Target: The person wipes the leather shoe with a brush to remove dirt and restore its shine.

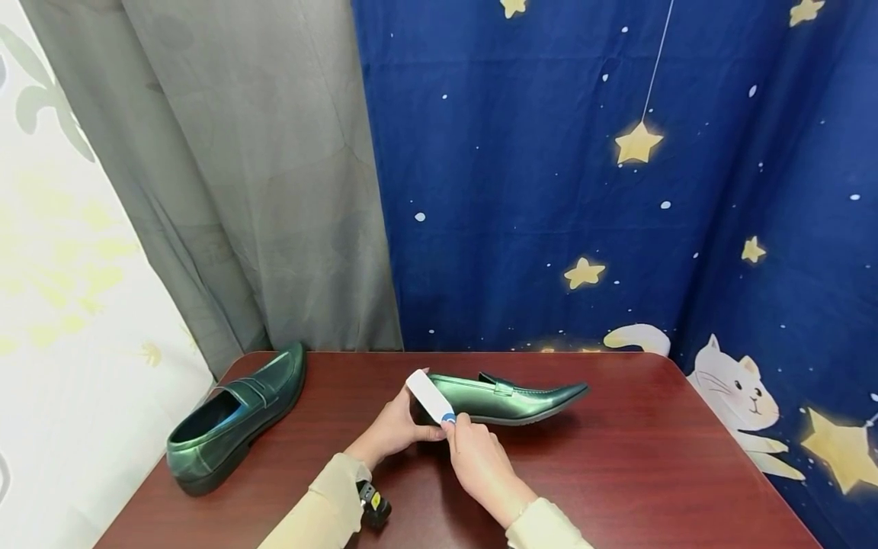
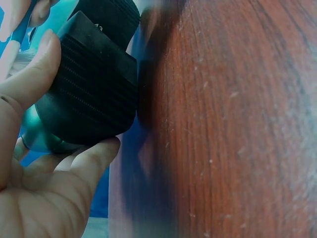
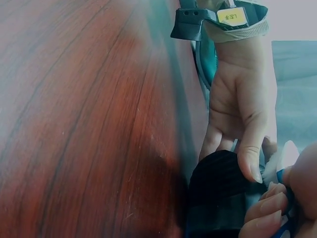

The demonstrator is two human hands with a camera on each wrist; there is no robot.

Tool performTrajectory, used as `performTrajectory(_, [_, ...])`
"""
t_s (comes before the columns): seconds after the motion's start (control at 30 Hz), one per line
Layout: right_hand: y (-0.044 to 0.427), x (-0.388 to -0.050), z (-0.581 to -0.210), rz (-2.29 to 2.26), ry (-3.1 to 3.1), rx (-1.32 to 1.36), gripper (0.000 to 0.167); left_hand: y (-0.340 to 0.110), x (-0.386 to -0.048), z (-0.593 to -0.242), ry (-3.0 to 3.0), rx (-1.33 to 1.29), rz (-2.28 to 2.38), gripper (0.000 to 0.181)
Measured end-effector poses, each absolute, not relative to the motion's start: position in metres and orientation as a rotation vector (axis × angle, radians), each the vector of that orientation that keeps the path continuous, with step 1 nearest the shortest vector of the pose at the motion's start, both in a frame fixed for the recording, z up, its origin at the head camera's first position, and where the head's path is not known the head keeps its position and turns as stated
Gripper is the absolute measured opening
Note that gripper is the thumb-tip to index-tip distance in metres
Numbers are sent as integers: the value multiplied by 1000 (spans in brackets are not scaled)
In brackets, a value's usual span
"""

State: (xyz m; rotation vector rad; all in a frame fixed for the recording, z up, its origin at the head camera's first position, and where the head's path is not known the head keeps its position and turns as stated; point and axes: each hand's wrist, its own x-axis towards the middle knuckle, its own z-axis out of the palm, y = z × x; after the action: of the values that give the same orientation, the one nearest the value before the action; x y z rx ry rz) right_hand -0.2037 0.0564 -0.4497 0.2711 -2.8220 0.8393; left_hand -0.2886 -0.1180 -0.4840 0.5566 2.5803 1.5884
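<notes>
A shiny green loafer (image 1: pixel 524 402) is held on its side just over the table, its toe pointing right. My left hand (image 1: pixel 395 427) grips it round the heel; in the left wrist view the thumb and fingers clasp the ribbed black heel (image 2: pixel 91 89). My right hand (image 1: pixel 483 465) holds a white brush (image 1: pixel 428 395) with a blue part near the fingers. The brush lies against the back of the loafer, and its white bristles (image 3: pixel 270 172) show beside the left thumb in the right wrist view. Whether the bristles press the leather cannot be told.
A matching green loafer (image 1: pixel 240 415) stands upright at the table's left edge, toe toward the back. The reddish-brown wooden table (image 1: pixel 652 457) ends at a grey curtain (image 1: pixel 274 191) and a blue star-patterned curtain (image 1: pixel 521 175). A black device (image 1: pixel 373 505) is strapped to the left wrist.
</notes>
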Motion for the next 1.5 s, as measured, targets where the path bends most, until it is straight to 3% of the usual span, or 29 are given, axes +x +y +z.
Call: performTrajectory(1.5, [92,-192,-455,696,-2736,96,31,-118,-287,-482,2364,545,1702,113])
